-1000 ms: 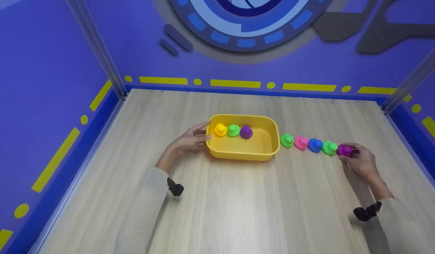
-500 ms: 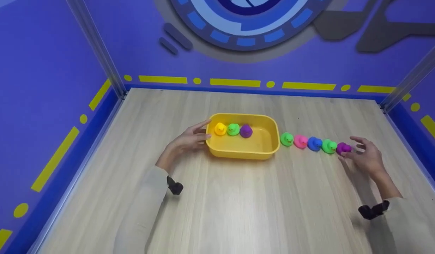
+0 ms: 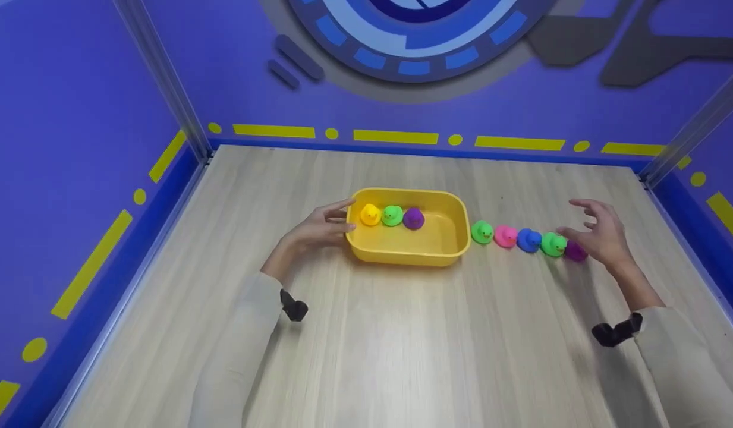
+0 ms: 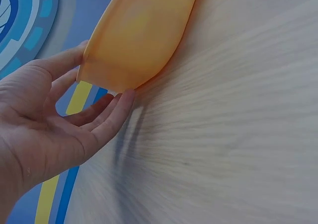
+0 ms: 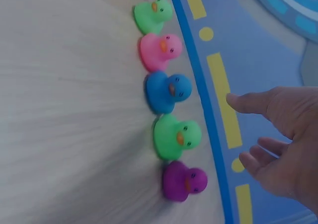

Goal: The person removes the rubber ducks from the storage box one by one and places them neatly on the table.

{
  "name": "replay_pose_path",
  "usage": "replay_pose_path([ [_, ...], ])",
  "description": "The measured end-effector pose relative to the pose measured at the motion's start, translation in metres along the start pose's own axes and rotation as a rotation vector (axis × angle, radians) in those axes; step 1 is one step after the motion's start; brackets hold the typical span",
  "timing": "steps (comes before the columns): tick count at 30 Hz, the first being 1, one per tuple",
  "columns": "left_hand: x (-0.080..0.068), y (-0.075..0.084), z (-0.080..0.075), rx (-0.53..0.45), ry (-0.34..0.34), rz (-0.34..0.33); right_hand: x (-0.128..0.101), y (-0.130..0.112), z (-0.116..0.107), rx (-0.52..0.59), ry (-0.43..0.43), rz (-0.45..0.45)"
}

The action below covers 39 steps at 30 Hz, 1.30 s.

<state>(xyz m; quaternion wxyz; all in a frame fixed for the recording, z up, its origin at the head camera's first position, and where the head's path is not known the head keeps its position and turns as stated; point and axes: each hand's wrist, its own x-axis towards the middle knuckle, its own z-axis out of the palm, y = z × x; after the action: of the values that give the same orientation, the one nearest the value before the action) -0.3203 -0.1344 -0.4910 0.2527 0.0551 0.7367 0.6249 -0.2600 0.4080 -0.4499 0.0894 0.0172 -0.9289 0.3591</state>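
A yellow tub (image 3: pixel 443 249) (image 4: pixel 139 35) stands mid-table holding a yellow duck (image 3: pixel 370 214), a green duck (image 3: pixel 392 215) and a purple duck (image 3: pixel 413 218). My left hand (image 3: pixel 321 229) (image 4: pixel 54 119) rests with straight fingers against the tub's left end. To the tub's right runs a row of ducks: green (image 3: pixel 482 232) (image 5: pixel 153 15), pink (image 3: pixel 505 236) (image 5: pixel 159 49), blue (image 3: pixel 528 239) (image 5: pixel 166 91), green (image 3: pixel 553 244) (image 5: pixel 175 136), purple (image 3: pixel 575 252) (image 5: pixel 183 180). My right hand (image 3: pixel 598 235) (image 5: pixel 283 134) hovers open above the row's right end, holding nothing.
The wooden table (image 3: pixel 402 333) is fenced by purple walls with metal corner posts (image 3: pixel 164 89). A blue and yellow strip (image 3: pixel 396 139) lines the far edge. Black wrist mounts (image 3: pixel 295 309) sit on both sleeves.
My right hand let go of the purple duck at the row's end, opened and lifted up and away. The left hand stayed on the tub.
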Motion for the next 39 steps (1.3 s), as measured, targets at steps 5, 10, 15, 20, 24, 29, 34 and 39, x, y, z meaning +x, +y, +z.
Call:
replay_pose_path([
  [5, 0.001, -0.002, -0.001, -0.014, -0.002, 0.017, 0.004, -0.016, 0.008, -0.007, -0.035, -0.05],
  [10, 0.003, -0.005, -0.001, -0.017, 0.042, 0.03, 0.007, -0.03, 0.022, 0.031, -0.036, -0.118],
  [15, 0.003, -0.012, 0.0, -0.05, 0.063, 0.03, 0.009, -0.045, 0.038, 0.081, -0.076, -0.172],
  [20, 0.003, -0.013, 0.0, -0.086, 0.064, 0.024, 0.014, -0.061, 0.049, 0.126, -0.107, -0.234],
  [24, 0.003, -0.013, 0.0, -0.101, 0.034, 0.014, 0.018, -0.074, 0.056, 0.157, -0.102, -0.271],
  [29, 0.002, -0.012, 0.0, -0.124, -0.016, 0.036, 0.027, -0.088, 0.067, 0.188, -0.102, -0.305],
  [34, 0.005, -0.013, 0.001, -0.13, -0.025, 0.037, 0.035, -0.096, 0.08, 0.231, -0.163, -0.301],
  [39, 0.005, -0.012, 0.002, -0.138, -0.023, 0.032, 0.039, -0.102, 0.092, 0.257, -0.246, -0.272],
])
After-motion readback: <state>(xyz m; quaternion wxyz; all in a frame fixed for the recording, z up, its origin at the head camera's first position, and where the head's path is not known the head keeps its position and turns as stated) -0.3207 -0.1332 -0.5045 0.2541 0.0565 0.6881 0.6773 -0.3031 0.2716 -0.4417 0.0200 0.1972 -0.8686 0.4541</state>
